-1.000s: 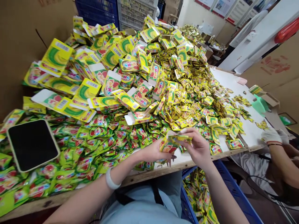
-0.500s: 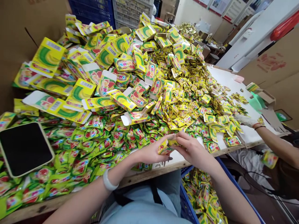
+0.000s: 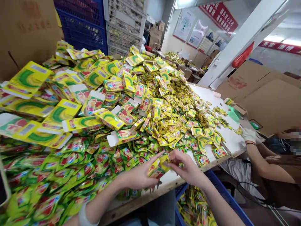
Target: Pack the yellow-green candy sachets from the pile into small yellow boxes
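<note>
My left hand (image 3: 137, 175) is wrapped round a small yellow and green carton (image 3: 153, 169) with red fruit print, held just above the table's front edge. At the carton's right end, my right hand (image 3: 187, 165) pinches a small shiny yellow packet (image 3: 164, 164). The packet is close against the carton; my fingers hide how far it sits inside. Green candy packets (image 3: 82, 169) spread over the table to the left of my hands. Beyond my hands lies a heap of small yellow packets (image 3: 174, 110).
Yellow cartons (image 3: 58, 116) pile up at the left and back. A phone (image 3: 3, 188) lies at the left edge. Below the table, a blue crate (image 3: 225, 194) holds more packets. A co-worker's gloved hand (image 3: 249, 135) rests at the right. Stacked crates (image 3: 124, 18) stand behind.
The view has tilted up and turned right, so the phone is mostly out of frame. My right hand has drawn slightly off the carton, and the yellow packet between its fingers shows more clearly.
</note>
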`<state>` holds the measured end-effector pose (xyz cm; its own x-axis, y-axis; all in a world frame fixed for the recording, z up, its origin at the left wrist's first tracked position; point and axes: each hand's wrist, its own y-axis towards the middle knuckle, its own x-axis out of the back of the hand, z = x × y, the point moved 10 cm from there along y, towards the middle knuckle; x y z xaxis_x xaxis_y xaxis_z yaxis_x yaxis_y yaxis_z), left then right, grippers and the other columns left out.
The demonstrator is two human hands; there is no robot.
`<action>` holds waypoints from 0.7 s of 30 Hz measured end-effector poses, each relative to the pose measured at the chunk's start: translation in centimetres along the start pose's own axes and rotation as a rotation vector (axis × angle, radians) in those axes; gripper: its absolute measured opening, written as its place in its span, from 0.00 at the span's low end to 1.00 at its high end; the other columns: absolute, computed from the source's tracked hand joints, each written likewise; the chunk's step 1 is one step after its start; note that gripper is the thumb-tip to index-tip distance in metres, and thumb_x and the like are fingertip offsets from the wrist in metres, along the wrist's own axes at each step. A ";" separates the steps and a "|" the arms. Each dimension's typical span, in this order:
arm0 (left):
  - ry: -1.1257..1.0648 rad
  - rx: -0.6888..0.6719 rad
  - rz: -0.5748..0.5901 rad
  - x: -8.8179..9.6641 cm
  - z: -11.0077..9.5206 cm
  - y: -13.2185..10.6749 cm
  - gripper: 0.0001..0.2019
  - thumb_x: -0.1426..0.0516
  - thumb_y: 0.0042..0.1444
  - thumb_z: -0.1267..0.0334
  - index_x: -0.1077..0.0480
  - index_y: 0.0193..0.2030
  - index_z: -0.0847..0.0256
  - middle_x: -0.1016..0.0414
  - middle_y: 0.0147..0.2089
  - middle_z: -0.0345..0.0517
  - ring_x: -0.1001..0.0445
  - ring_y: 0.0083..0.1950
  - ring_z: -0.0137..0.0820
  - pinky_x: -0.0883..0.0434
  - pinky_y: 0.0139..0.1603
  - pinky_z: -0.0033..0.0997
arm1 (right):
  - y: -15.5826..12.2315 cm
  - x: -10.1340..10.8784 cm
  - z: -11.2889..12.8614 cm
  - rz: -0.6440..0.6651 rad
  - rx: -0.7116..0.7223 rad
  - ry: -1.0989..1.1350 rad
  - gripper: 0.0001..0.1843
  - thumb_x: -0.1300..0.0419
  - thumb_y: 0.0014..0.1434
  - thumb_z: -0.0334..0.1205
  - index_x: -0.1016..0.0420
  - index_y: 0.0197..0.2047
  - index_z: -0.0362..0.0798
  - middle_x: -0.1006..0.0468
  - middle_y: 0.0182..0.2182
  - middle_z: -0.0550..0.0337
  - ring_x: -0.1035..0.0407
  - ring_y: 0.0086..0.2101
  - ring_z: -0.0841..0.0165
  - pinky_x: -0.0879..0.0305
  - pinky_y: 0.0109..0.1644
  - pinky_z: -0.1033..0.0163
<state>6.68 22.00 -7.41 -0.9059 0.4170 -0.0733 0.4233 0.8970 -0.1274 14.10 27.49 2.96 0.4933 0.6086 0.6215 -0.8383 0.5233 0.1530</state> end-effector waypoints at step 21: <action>0.105 -0.048 -0.143 -0.1 -0.9 0.6 0.51 0.37 0.53 0.62 0.65 0.76 0.61 0.23 0.45 0.48 0.23 0.45 0.38 0.28 0.51 0.40 | -2.4 -0.5 -1.3 -0.082 -0.031 -0.006 0.14 0.44 0.68 0.44 0.19 0.37 0.50 0.22 0.36 0.54 0.27 0.37 0.65 0.30 0.39 0.61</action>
<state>7.00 22.66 -6.56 -0.9543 0.2953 0.0459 0.2910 0.9532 -0.0815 16.19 26.66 1.27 0.5583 0.5594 0.6126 -0.7876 0.5893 0.1797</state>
